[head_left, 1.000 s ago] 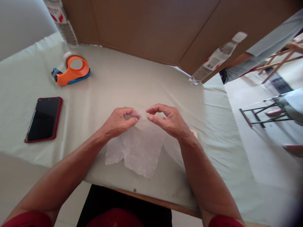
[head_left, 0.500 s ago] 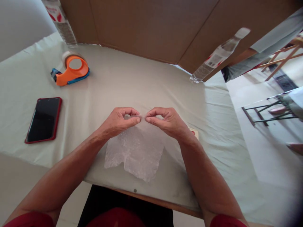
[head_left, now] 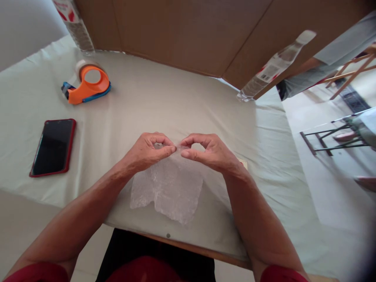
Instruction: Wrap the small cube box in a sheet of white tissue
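Observation:
A crinkled, translucent sheet of bubble wrap (head_left: 176, 192) lies over the table's near edge area, its far edge raised between my fingertips. My left hand (head_left: 154, 150) pinches that far edge between thumb and index finger. Facing it, my right hand (head_left: 205, 150) has its index fingertip at the same edge, with the thumb slightly lower and a small gap showing; the film runs between them. The two hands' fingertips almost meet. Behind my right wrist a small pale item (head_left: 243, 162) is mostly hidden.
An orange and blue tape dispenser (head_left: 89, 86) and a phone in a red case (head_left: 53, 147) lie to the left. Plastic bottles stand at the left (head_left: 78, 31) and right (head_left: 270, 70) of a brown cardboard panel (head_left: 176, 35). Another person's arm (head_left: 307, 66) shows beyond.
My right thumb has dropped a little away from the index finger. The left hand keeps its pinch and the bubble wrap has hardly moved. The view has shifted slightly.

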`<state>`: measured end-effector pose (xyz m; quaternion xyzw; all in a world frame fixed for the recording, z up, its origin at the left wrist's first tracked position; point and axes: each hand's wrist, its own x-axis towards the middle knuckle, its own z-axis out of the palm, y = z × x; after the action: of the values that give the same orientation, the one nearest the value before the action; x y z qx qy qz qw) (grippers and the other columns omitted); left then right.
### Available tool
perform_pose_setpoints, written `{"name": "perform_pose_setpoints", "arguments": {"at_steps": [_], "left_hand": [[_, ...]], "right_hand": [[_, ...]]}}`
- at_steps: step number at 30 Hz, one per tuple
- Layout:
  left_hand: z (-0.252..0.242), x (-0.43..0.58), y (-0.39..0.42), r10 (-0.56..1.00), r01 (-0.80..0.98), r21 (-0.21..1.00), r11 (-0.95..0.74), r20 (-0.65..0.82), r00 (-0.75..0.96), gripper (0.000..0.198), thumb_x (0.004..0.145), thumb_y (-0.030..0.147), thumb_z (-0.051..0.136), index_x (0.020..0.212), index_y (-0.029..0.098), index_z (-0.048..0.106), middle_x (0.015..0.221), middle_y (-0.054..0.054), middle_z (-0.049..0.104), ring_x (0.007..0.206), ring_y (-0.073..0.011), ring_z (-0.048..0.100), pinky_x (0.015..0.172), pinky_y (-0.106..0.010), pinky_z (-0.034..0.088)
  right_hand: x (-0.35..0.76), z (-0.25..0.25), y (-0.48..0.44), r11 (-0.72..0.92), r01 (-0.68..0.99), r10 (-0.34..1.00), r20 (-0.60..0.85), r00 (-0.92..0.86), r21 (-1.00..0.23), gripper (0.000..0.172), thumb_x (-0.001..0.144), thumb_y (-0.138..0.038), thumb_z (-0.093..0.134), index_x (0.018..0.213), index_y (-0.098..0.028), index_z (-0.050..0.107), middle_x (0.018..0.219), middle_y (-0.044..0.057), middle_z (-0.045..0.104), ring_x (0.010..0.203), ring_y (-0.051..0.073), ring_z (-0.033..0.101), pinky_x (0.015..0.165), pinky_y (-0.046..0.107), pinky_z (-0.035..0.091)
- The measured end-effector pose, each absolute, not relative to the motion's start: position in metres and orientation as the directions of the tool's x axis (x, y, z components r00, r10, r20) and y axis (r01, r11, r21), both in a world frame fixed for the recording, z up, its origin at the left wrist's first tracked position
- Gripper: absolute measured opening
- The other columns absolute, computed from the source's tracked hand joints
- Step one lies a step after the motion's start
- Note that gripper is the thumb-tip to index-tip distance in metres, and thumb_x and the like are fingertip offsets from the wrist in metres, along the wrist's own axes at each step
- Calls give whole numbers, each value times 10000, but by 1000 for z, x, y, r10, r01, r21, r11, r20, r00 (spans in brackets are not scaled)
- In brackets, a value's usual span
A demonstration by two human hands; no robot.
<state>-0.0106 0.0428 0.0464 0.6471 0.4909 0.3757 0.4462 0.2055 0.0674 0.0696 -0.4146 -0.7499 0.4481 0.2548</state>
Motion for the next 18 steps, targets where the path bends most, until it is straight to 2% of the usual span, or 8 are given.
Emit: {"name": "perform_pose_setpoints", "arguments": {"at_steps": [7, 12, 18], "left_hand": [[47, -11, 42, 956, 252, 967, -43, -33, 292, 210, 774, 353, 671, 697, 178, 757, 697, -4, 664, 646, -116, 529, 584, -243, 390], [46, -14, 44, 949, 242, 970, 23, -98, 299, 191, 763, 367, 696, 774, 193, 772, 694, 13, 639, 622, -104, 484, 580, -243, 358], [45, -11, 42, 956, 270, 960, 70, -142, 257, 228, 777, 408, 699, 738, 186, 736, 593, 32, 501, 565, -93, 378, 532, -246, 282]], "right_hand": [[203, 65, 67, 233, 310, 832, 24, -555, -922, 178, 832, -333, 722, 741, -180, 731, 721, -6, 687, 697, 118, 576, 715, 268, 445], [202, 66, 68, 211, 327, 833, -6, -553, -921, 193, 835, -333, 704, 728, -173, 714, 698, -17, 651, 671, 105, 535, 680, 261, 408], [199, 62, 67, 162, 315, 826, -46, -562, -935, 216, 828, -356, 700, 709, -176, 689, 680, -23, 609, 658, 101, 495, 652, 265, 373]]}}
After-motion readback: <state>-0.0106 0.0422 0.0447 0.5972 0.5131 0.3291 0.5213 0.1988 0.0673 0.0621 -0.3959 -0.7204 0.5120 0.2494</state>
